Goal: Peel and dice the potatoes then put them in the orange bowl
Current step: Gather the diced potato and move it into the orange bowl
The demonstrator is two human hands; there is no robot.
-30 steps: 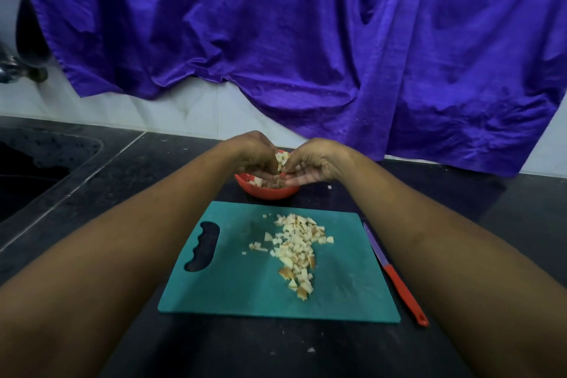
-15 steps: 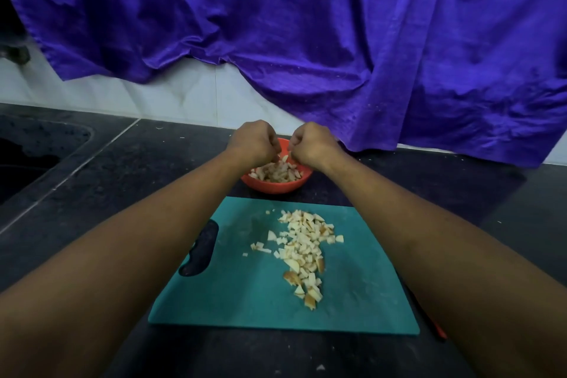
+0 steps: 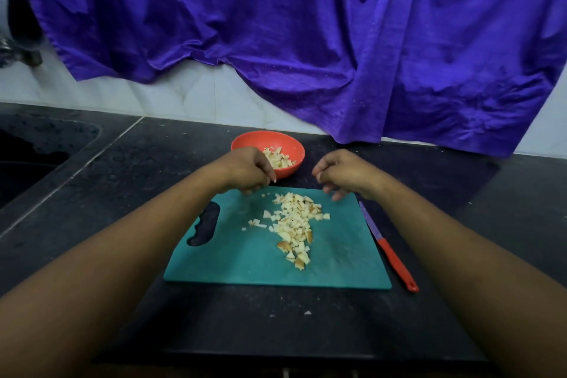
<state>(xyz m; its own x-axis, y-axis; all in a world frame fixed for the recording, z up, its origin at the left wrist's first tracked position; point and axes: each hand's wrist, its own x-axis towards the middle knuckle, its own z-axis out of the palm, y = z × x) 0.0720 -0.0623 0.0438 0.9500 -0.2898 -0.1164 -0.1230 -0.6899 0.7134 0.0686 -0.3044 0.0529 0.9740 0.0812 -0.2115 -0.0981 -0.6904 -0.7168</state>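
- The left hand (image 3: 247,170) hangs over the far edge of the flat teal plastic cutting board (image 3: 337,255); its grip is loosely curled, with nothing in it.
- The right hand (image 3: 343,173) hangs near it over the same edge; its grip is loose too and holds nothing.
- Small pale diced potato pieces (image 3: 296,221) lie in a pile on the board; more potato bits (image 3: 277,156) sit in the round orange bowl (image 3: 254,139) just behind it.
- A knife with a purple blade and red handle (image 3: 388,250) lies on the black tabletop (image 3: 153,163), right of the board.
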